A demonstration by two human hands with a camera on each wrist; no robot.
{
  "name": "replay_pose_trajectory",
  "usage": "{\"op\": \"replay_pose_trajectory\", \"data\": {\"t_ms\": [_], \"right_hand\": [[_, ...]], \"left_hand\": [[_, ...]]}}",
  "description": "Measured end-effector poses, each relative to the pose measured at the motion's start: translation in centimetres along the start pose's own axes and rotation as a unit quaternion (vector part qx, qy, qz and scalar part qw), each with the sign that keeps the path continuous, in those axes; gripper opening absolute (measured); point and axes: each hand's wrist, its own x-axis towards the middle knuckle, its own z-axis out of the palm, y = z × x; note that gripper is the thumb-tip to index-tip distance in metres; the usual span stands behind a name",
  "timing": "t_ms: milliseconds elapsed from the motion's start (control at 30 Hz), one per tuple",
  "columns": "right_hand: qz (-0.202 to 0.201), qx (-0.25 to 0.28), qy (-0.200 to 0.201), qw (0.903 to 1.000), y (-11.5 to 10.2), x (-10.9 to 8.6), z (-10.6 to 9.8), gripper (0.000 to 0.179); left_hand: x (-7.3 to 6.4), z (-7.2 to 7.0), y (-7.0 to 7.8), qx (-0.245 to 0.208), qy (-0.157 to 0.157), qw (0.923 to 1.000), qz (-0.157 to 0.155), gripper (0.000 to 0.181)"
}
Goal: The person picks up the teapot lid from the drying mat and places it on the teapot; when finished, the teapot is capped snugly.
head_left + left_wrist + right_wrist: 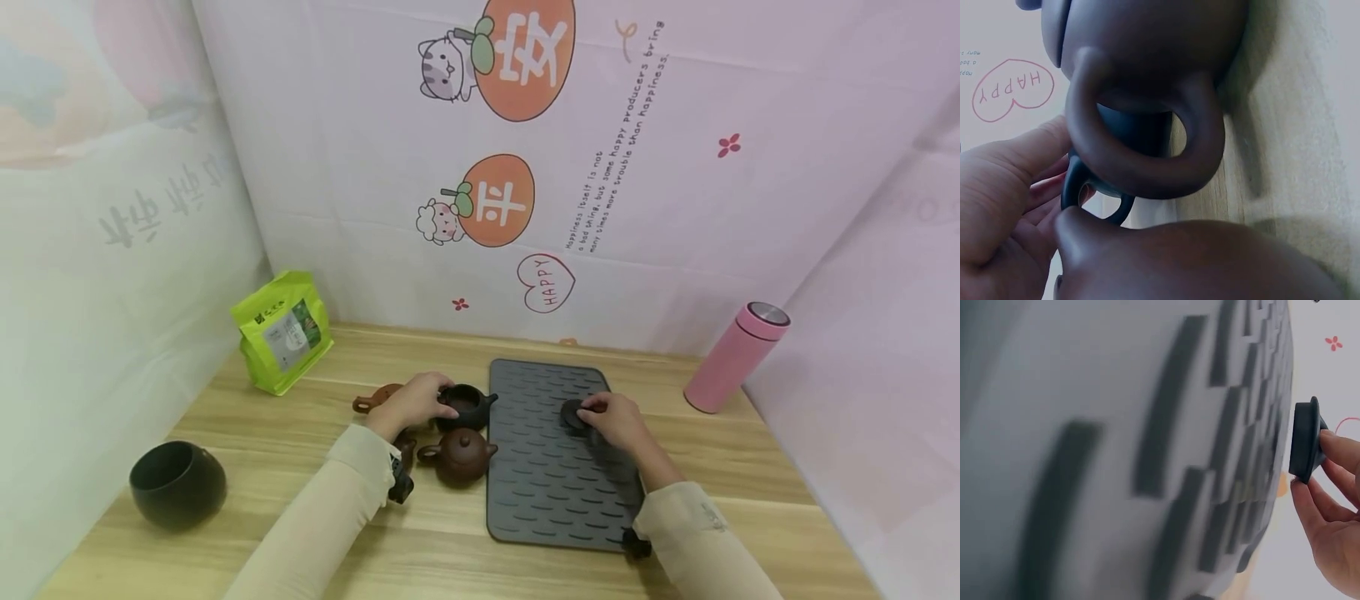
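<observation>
My left hand [414, 403] holds a lidless black teapot [474, 415] at its handle side, thumb by the near rim. The pot stands just left of a dark grey ridged mat [551, 508], its spout pointing right. Over the mat, my right hand [618, 423] pinches a round black lid [1305, 440] by its top, the underside facing the mat. A dark brown teapot [463, 458] with its lid on sits in front of the black one; its loop handle [1147, 178] partly hides the black pot in the left wrist view.
Left of the left hand stands an orange-brown teapot [382, 395], and another brown teapot [407, 450] is mostly hidden under the wrist. A dark round bowl [178, 492] is at the left, a green bag [283, 333] behind it. A pink flask [735, 358] stands at back right.
</observation>
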Motion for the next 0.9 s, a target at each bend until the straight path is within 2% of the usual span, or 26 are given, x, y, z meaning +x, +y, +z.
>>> {"op": "replay_pose_trajectory", "data": {"t_ms": [333,900], "right_hand": [[-0.005,0.006,0.023,0.9997,-3.0,0.7,0.3,0.018],[-0.017,0.028,0.018,0.9993,-7.6,1.4,1.3,0.019]], "left_hand": [[-0.2,-0.1,0.2,0.006,-0.001,1.0000,-0.004,0.053],[-0.2,0.0,0.2,0.010,0.003,0.9999,-0.007,0.053]]}}
